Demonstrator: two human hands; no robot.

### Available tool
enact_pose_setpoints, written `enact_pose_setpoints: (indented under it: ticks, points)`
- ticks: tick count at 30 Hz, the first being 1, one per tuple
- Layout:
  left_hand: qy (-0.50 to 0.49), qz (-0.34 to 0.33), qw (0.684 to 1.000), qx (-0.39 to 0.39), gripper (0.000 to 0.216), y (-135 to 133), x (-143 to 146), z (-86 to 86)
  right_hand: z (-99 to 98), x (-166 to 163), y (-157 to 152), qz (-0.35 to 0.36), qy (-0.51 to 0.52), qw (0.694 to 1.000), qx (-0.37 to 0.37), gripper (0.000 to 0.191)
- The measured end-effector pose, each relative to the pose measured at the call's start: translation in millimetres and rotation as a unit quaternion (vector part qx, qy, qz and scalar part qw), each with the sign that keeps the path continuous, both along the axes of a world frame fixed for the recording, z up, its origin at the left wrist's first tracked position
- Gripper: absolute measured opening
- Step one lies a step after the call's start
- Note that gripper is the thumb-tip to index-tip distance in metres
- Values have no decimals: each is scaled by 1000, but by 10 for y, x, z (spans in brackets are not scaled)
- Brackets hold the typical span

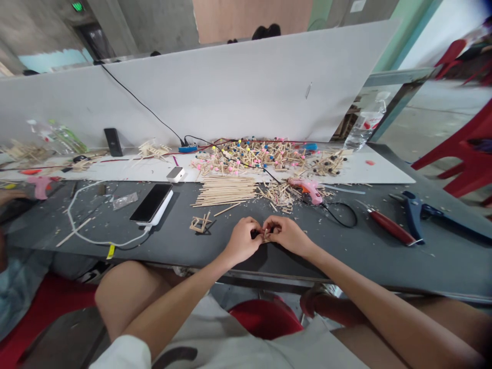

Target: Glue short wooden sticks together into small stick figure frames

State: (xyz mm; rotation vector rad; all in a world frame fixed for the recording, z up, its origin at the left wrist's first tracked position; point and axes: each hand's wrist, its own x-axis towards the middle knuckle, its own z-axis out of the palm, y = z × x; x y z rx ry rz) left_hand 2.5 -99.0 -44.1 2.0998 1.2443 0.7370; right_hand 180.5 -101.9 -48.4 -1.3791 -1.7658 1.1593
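Wooden stick piece [265, 235] pinched between fingers of left hand [241, 240], right hand [286, 234].

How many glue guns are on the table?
2. One pink glue gun lies behind the hands, beside the loose sticks. Another pink glue gun lies at the far left edge. More may be hidden under the clutter.

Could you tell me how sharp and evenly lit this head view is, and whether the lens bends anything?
Head view: soft daylight, only faint shadows under the hands; left hand and right hand are fairly sharp, but the small piece pinched between them is too small to make out; the table edge and partition bow from wide-angle distortion; the bottle and red chairs at the edges smear.
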Motion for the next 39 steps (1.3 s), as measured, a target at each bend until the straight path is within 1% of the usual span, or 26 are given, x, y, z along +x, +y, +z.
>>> enact_pose_setpoints:
  ticks: [7,10,14,15,19,22,26,28,29,33,35,39]
  points:
    - [2,3,1000,2,12,-2,1,-11,-18,3,-4,1,-9,1000,22,15]
    - [0,-1,1000,-3,16,-10,-8,13,-26,3,-3,1,-9,1000,25,15]
    - [-28,7,999,-16,19,-25,-17,54,-18,1,-2,-1,-12,1000,26,15]
    - [-37,12,999,-17,23,-29,-17,61,-14,2,-2,-3,-13,999,29,15]
    - [-52,28,998,-14,48,-30,-1,76,-12,17,0,3,-6,1000,28,16]
    - [-49,31,998,-14,54,-25,16,82,-30,23,4,9,1,1000,21,14]
    - [-47,16,999,-12,54,-25,4,103,-50,10,3,-9,-29,999,44,10]
    - [-48,1,999,-21,52,-24,-27,116,-44,5,-2,-11,-33,998,47,10]
    - [-48,-11,998,-27,48,-23,-47,121,-36,5,-6,-11,-32,998,46,11]
    - [-48,-65,997,-21,11,-19,-114,119,3,12,-17,-4,-13,1000,23,13]
    - [-43,-67,997,-8,7,-17,-123,105,8,20,-12,1,3,1000,7,12]
    - [-38,-56,998,-7,8,-10,-110,64,-27,31,14,11,38,999,-3,11]
